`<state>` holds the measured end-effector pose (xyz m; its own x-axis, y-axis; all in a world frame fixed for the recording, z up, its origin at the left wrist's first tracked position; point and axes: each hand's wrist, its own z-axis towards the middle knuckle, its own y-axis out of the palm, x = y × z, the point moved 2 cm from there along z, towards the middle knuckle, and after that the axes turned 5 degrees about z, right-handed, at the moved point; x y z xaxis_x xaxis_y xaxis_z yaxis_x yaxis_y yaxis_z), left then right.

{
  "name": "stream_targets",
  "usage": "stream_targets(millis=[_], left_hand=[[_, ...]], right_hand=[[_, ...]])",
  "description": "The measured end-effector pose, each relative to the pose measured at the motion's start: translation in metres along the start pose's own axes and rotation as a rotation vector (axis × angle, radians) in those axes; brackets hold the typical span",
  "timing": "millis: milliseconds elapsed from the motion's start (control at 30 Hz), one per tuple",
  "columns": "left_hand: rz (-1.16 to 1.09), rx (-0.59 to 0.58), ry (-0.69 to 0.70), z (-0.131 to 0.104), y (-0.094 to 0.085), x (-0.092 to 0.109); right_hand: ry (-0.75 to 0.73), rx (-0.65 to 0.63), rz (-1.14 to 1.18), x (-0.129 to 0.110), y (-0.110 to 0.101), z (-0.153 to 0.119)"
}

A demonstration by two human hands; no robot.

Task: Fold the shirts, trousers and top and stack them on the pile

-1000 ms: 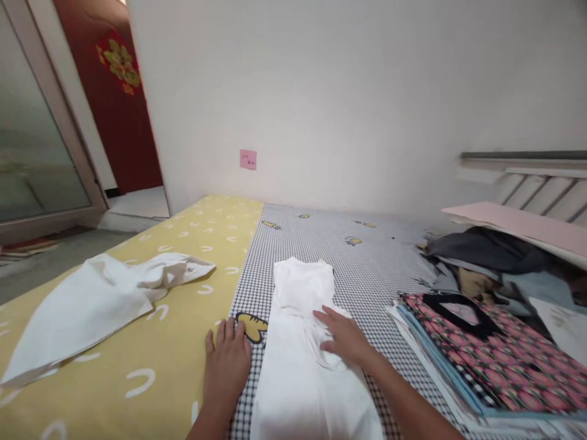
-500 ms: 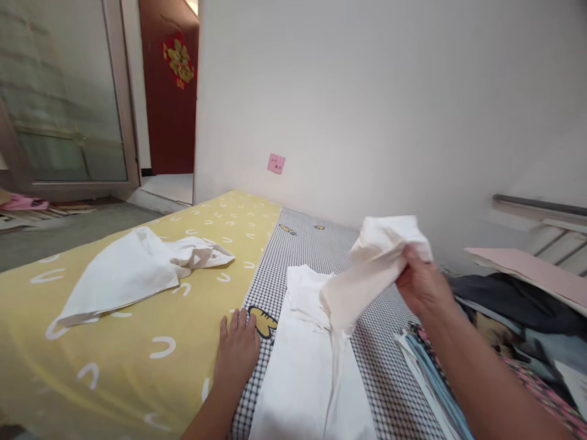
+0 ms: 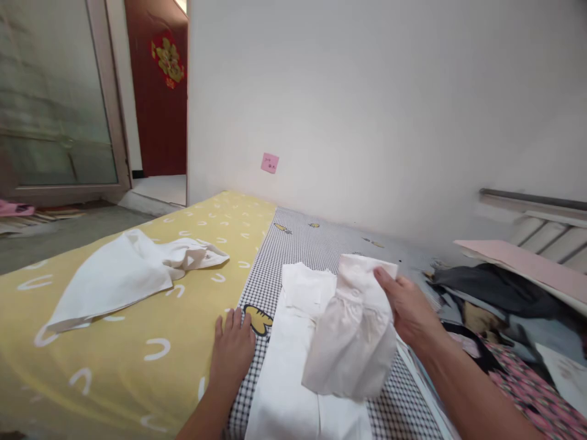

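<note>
A white garment [image 3: 287,360] lies in a long folded strip on the checked part of the bed. My right hand [image 3: 408,305] pinches the corner of a cuff-like band on an off-white gathered piece of cloth [image 3: 351,348], which looks like a sleeve. This piece hangs over the right side of the garment; where it joins is hidden. My left hand [image 3: 235,342] rests flat, fingers spread, where the yellow and checked cloths meet, just left of the garment. Further left, a crumpled white cloth [image 3: 114,275] lies on the yellow sheet [image 3: 178,379].
At the right is a heap of clothes [image 3: 509,293], dark, blue and floral, with a pink flat sheet [image 3: 518,260] on top. A wall with a pink note [image 3: 269,163] borders the bed. Behind the left side are a glass door [image 3: 55,104] and a red door [image 3: 158,122].
My right hand has lowered and turned the gathered cloth, which was raised and bunched and now hangs spread over the garment. My left hand stays flat on the bed. The view has shifted slightly right.
</note>
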<state>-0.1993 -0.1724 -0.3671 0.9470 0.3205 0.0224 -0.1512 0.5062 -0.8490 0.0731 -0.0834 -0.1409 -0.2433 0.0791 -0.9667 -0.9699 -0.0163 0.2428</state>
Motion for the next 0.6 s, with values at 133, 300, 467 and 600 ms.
stream_targets(millis=[133,300,467,600], left_hand=[[0.053,0.017,0.022,0.002,-0.001,-0.001],[0.103,0.024,0.059,0.003,-0.003,-0.004],[0.124,0.017,0.080,0.004,-0.002,-0.005],[0.127,-0.007,0.086,0.005,-0.004,-0.004]], right_hand=[[-0.082,-0.028,0.097,-0.016,0.032,0.046],[-0.227,-0.139,0.278,-0.034,0.065,0.107],[0.019,0.153,-0.106,0.032,0.036,0.123],[0.196,0.202,-0.302,0.099,-0.014,0.103]])
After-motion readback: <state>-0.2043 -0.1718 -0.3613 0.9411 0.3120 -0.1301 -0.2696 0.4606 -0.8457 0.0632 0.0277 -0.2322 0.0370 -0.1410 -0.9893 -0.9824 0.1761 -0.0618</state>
